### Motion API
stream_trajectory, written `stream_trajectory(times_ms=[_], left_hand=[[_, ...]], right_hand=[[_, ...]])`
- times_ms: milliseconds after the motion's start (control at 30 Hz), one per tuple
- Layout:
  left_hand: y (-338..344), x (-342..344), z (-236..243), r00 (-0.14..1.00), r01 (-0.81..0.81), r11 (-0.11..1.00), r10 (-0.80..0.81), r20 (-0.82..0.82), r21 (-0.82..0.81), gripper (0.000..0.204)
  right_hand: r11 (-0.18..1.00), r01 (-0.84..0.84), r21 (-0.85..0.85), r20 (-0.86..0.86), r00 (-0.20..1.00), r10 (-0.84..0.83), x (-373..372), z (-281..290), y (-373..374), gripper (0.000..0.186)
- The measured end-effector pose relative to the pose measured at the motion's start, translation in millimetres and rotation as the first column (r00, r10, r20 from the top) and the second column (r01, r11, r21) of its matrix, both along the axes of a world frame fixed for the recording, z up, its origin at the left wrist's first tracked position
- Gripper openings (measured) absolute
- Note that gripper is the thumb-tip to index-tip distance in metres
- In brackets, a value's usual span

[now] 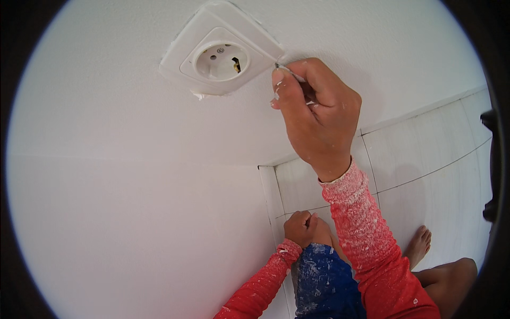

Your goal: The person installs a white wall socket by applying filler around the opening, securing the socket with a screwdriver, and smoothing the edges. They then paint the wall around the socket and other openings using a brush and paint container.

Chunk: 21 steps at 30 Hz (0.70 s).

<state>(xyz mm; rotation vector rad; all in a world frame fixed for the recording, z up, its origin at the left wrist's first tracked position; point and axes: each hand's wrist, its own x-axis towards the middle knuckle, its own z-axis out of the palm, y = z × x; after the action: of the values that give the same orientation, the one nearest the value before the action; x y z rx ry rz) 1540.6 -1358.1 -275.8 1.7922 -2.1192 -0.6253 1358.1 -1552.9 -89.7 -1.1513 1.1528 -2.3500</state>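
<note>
My right hand (324, 111) is closed in a pinch, with specks of white on its thumb. Between thumb and forefinger it grips a small thin tool (291, 73), mostly hidden, so its exact kind does not show. The dark tip meets the right corner of a white wall socket (188, 56), at the edge of its frame. Along the socket's lower edge hangs a ragged white flake (207, 95). Low down, my left hand (300, 228) rests curled by my bent knee; what it holds, if anything, is hidden.
White walls (122, 228) meet in a corner on the left. Pale floor tiles (404, 159) with dark joints lie below at right. My blue shorts (324, 282) and red sleeves (356, 223) carry white dust. My bare foot (419, 245) stands on the tiles.
</note>
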Motion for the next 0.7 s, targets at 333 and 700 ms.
stream_trajectory(times_ms=[333, 700], left_hand=[[0, 0, -1, 1.000, -0.020, 0.999, 0.021, -0.019, 0.033, 0.034], [0, -2, 3, 1.000, -0.009, 1.000, 0.009, -0.017, 0.006, 0.034]], right_hand=[[0.995, -0.079, 0.061, -0.142, 0.986, 0.087, -10, -1, 9, 0.010], [0.999, -0.047, 0.012, 0.086, 0.995, 0.045, 0, 0, 1, 0.011]])
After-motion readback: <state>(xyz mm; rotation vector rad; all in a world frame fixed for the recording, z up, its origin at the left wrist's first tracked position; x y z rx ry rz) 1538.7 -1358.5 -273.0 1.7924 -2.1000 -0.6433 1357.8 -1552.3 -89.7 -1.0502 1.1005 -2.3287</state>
